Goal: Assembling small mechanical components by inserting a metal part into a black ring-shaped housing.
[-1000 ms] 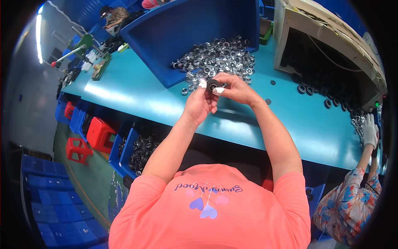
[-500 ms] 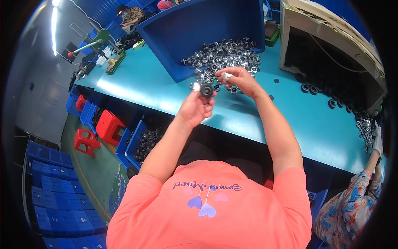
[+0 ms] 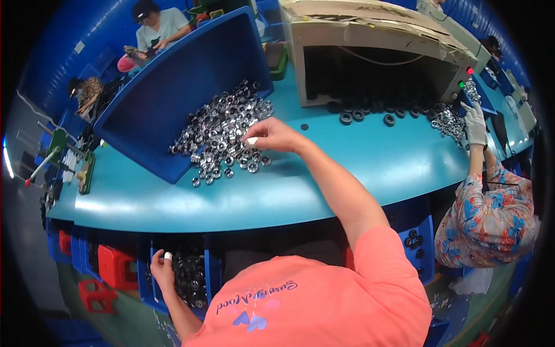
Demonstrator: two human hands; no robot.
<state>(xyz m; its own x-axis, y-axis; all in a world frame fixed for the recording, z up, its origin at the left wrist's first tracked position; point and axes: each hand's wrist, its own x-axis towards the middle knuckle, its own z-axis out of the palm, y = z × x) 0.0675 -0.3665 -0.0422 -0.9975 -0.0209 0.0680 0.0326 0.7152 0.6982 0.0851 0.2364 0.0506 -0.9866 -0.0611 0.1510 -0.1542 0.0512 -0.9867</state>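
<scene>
My left hand (image 3: 162,269) is low on the left, over the edge of a blue bin of black wheels (image 3: 188,274). Its fingers are apart and I see nothing in them. A white wrap covers its thumb tip. My right hand (image 3: 274,136) is at the right side of a heap of shiny silver rings or hubs (image 3: 222,130) on the table. Its thumb, also wrapped in white, and its fingers are pinched together. Whatever lies between them is hidden. The heap spills out of a large tilted blue tub (image 3: 153,107).
Right of the heap stands a worn cream-coloured box (image 3: 341,29) with black wheels (image 3: 358,115) at its opening. A gloved co-worker's hand (image 3: 476,124) touches silver parts at the right. Red stools (image 3: 118,267) stand lower left. Other people sit beyond the tub.
My left hand has gone from above the table down to the bin, and the black wheel it held is out of it. My right hand stays by the silver parts. The view has turned right.
</scene>
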